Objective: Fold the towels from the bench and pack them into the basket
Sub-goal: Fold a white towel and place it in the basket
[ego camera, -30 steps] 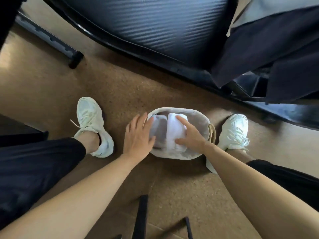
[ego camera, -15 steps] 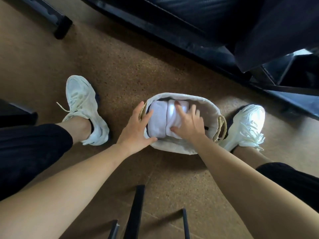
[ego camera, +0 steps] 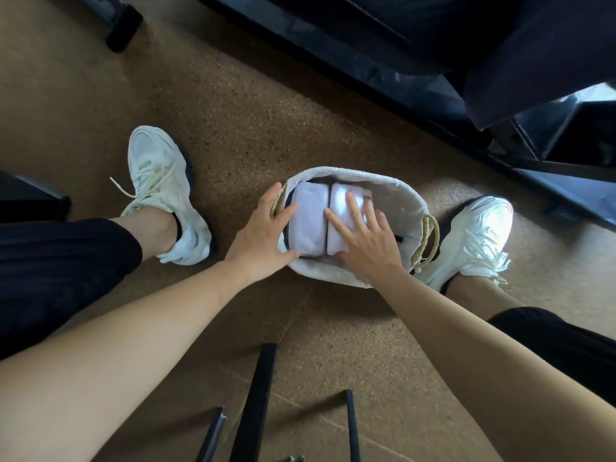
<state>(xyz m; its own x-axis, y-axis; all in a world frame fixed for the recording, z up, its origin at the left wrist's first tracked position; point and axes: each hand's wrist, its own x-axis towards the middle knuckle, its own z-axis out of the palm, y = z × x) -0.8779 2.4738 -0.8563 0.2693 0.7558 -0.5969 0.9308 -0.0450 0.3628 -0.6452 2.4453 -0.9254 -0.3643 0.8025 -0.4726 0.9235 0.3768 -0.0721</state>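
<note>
A small oval basket with a pale cloth liner and rope handles sits on the cork floor between my feet. Two folded white towels stand side by side in its left part, the left towel and the right towel. My left hand rests on the basket's left rim, fingers and thumb spread along the left towel's side. My right hand lies flat on the right towel with straight, spread fingers pressing it down. The basket's right part shows bare liner.
My white sneakers flank the basket. The dark bench runs across the top, with dark cloth hanging over it at upper right. Black metal legs stand near the bottom edge.
The view has tipped down and closer to the basket. My right hand has flattened and spread over the right towel. My left hand has moved from the towel's top to the basket's left rim.
</note>
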